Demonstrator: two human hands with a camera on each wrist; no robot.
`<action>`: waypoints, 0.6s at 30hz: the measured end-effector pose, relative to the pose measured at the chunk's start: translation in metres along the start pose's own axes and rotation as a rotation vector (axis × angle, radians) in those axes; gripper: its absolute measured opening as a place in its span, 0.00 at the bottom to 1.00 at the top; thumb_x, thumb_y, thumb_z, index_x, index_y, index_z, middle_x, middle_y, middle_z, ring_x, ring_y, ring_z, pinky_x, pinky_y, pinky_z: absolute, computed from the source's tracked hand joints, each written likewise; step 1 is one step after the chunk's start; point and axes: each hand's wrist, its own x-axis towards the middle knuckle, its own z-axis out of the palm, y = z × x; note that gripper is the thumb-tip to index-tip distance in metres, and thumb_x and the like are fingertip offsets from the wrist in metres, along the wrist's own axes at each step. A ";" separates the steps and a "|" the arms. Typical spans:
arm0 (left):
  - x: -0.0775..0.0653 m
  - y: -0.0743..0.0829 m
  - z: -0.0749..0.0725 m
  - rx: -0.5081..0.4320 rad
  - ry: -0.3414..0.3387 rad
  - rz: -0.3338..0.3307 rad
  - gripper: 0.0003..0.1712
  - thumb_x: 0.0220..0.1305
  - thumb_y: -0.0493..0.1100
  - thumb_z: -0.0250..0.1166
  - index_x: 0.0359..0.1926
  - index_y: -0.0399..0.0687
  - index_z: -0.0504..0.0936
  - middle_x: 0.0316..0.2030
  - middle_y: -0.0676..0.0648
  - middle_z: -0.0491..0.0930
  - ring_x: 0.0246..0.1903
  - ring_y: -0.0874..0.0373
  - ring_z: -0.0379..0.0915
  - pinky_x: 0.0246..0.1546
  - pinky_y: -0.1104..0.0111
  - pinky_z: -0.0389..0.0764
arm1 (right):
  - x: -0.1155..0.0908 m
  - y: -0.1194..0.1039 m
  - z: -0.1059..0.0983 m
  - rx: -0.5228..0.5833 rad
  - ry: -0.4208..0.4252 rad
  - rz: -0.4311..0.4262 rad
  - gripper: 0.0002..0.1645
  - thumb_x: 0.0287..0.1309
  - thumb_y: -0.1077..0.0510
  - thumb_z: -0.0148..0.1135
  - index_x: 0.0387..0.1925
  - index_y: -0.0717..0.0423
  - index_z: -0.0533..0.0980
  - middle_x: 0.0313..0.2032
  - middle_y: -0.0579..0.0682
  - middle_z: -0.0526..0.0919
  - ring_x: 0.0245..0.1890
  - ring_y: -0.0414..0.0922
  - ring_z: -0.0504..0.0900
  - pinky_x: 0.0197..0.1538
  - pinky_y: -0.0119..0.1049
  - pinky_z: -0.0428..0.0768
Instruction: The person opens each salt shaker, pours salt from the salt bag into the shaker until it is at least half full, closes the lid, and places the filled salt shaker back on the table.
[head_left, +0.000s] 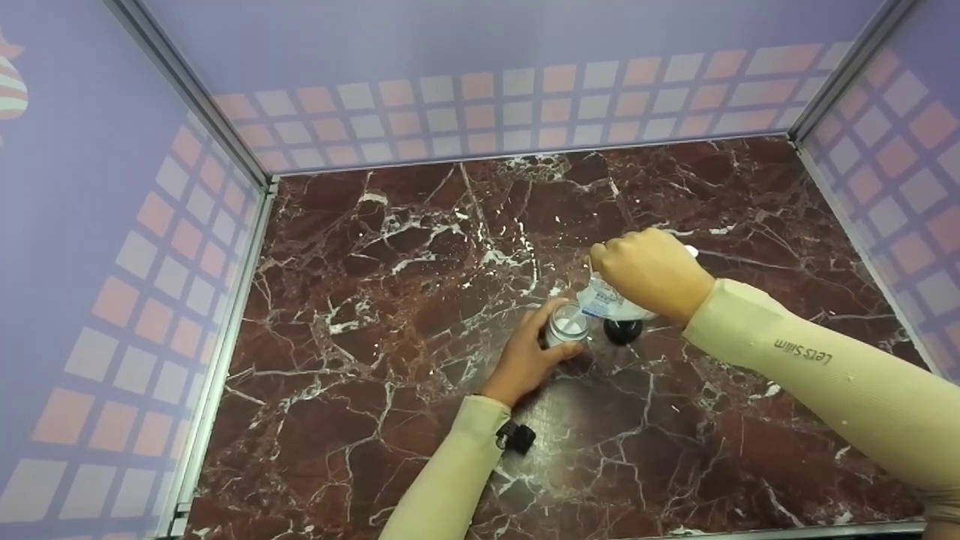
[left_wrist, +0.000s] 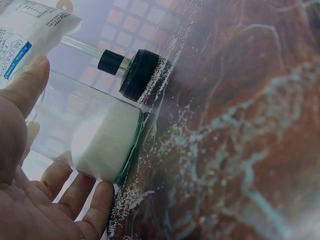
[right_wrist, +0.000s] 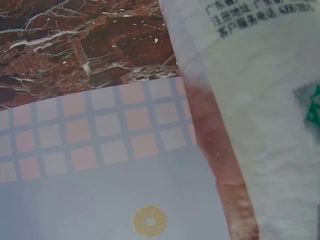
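My left hand (head_left: 527, 361) holds a clear glass jar (head_left: 568, 334) on the marbled table, thumb on one side and fingers round the other. White granules (left_wrist: 107, 142) fill the lower part of the jar in the left wrist view. Above it, my right hand (head_left: 651, 271) grips a printed plastic bag (head_left: 611, 302), whose lower corner tilts to the jar's mouth. White contents show through the bag (right_wrist: 265, 115) in the right wrist view. Just right of the jar stands a black lid (head_left: 622, 332); a clear rod (left_wrist: 80, 46) extends from it in the left wrist view.
White granules and crumbs (head_left: 525, 247) lie scattered over the dark red marbled table (head_left: 322, 420), some close round the jar's base. Purple panels (head_left: 495, 45) with pink and white squares wall the table at the back and both sides.
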 end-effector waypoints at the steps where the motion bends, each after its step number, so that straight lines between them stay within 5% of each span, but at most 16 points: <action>1: 0.000 0.000 0.000 -0.002 0.000 0.002 0.45 0.56 0.52 0.78 0.74 0.70 0.70 0.57 0.51 0.75 0.54 0.56 0.75 0.57 0.58 0.78 | 0.000 0.000 0.000 -0.002 0.003 -0.003 0.12 0.61 0.71 0.65 0.24 0.60 0.75 0.16 0.51 0.75 0.14 0.46 0.73 0.18 0.44 0.79; 18: 0.000 0.002 0.000 0.003 0.005 -0.016 0.45 0.55 0.52 0.79 0.71 0.82 0.69 0.56 0.53 0.75 0.54 0.57 0.75 0.59 0.57 0.77 | -0.001 0.000 0.003 -0.005 0.005 -0.006 0.11 0.61 0.71 0.66 0.25 0.61 0.76 0.17 0.51 0.77 0.15 0.46 0.73 0.18 0.43 0.78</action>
